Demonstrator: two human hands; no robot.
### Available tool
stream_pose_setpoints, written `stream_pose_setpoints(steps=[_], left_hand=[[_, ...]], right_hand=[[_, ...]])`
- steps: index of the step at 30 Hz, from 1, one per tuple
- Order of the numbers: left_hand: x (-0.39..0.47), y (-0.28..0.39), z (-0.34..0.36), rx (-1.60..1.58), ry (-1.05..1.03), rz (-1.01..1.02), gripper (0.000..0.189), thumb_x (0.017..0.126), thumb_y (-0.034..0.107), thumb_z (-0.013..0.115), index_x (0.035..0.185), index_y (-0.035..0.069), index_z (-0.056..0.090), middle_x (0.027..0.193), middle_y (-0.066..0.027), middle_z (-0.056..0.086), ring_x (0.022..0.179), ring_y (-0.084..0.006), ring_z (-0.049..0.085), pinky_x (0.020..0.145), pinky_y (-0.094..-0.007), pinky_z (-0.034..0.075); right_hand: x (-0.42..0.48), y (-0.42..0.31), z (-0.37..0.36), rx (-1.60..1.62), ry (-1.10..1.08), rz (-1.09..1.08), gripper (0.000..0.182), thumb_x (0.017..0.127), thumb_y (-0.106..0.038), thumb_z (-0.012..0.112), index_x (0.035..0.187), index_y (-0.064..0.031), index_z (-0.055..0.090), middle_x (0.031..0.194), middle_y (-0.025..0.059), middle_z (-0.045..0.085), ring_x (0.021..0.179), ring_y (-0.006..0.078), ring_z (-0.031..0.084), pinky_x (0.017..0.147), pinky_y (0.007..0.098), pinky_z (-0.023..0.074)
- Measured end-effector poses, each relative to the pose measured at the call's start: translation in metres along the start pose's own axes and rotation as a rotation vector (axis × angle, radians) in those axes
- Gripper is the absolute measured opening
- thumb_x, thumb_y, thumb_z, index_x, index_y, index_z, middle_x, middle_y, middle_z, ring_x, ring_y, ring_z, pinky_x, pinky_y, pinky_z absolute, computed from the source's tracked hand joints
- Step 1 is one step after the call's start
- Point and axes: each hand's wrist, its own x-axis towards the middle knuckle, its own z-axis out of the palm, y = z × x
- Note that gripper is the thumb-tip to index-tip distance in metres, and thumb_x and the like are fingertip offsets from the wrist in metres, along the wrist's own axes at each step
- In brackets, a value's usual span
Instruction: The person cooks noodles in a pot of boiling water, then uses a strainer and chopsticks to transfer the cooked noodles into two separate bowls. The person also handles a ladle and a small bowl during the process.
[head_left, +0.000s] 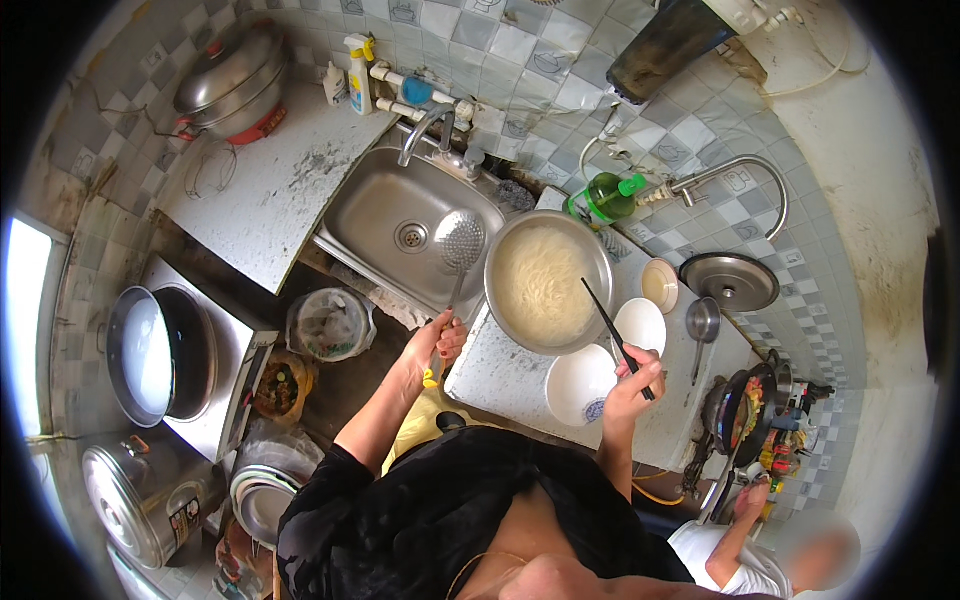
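Note:
My left hand (442, 341) grips the handle of a metal skimmer (460, 238), whose perforated head is over the right part of the stainless steel sink (360, 202). In my right hand (635, 379) is a pair of black chopsticks (606, 319), their tips over the right side of a large steel basin (495, 307). Pale noodles in cloudy liquid (544, 281) fill much of that basin. Below it stands a white bowl (574, 379) with a blue mark, close to my right hand. Another white bowl (641, 319) is just above that hand, partly hidden.
A curved faucet (431, 127) overhangs the sink. A green pump bottle (604, 199), a small bowl (660, 285), a ladle (703, 322) and a pot lid (731, 281) line the counter's back. At right, another person (739, 540) is beside a wok (750, 412) with food.

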Motion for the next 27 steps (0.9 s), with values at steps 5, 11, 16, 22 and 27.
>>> stream_pose_setpoints(steps=[5,11,16,22,27], left_hand=[[-0.001,0.029,-0.026,1.046,0.512,0.421,0.028,0.098,0.027,0.046,0.081,0.005,0.049,0.054,-0.0015,0.043,0.039,-0.016,0.039,0.037,-0.0308,0.034],[0.015,0.073,-0.041,2.507,1.214,0.663,0.049,0.081,0.027,0.068,0.109,-0.008,0.048,0.084,-0.0174,0.061,0.074,-0.0245,0.067,0.06,-0.0324,0.054],[0.046,0.106,-0.051,2.876,1.198,0.104,0.055,0.082,0.017,0.064,0.122,-0.013,0.04,0.103,-0.0205,0.062,0.085,-0.0262,0.068,0.072,-0.0295,0.056],[0.035,0.125,-0.041,2.629,0.985,0.289,0.033,0.088,0.014,0.055,0.114,-0.007,0.05,0.092,-0.0194,0.067,0.091,-0.0268,0.068,0.073,-0.0354,0.056],[-0.009,0.112,-0.027,1.657,0.638,0.322,0.026,0.096,0.019,0.047,0.111,-0.002,0.053,0.071,-0.0093,0.06,0.063,-0.0209,0.063,0.05,-0.0326,0.049]], right_hand=[[-0.004,-0.005,0.005,0.003,-0.017,-0.016,0.046,0.1,-0.018,0.029,0.083,0.0047,0.065,0.067,0.0072,0.054,0.053,0.0142,0.049,0.049,0.0262,0.0378],[-0.011,-0.006,0.003,0.004,-0.002,0.011,0.045,0.1,-0.018,0.03,0.083,0.0045,0.065,0.067,0.0076,0.055,0.053,0.0143,0.049,0.049,0.0265,0.0384],[-0.008,-0.007,0.005,-0.033,-0.018,-0.012,0.052,0.102,-0.025,0.027,0.082,0.0052,0.064,0.065,0.0077,0.054,0.053,0.014,0.048,0.049,0.0261,0.037],[-0.015,-0.001,-0.002,-0.012,0.031,0.091,0.05,0.102,-0.024,0.029,0.083,0.0057,0.064,0.067,0.0071,0.054,0.054,0.0132,0.049,0.05,0.0261,0.038],[-0.016,0.0,0.008,0.029,-0.025,0.104,0.043,0.102,-0.023,0.033,0.088,0.005,0.063,0.069,0.0067,0.056,0.057,0.0127,0.051,0.053,0.0266,0.0414]])
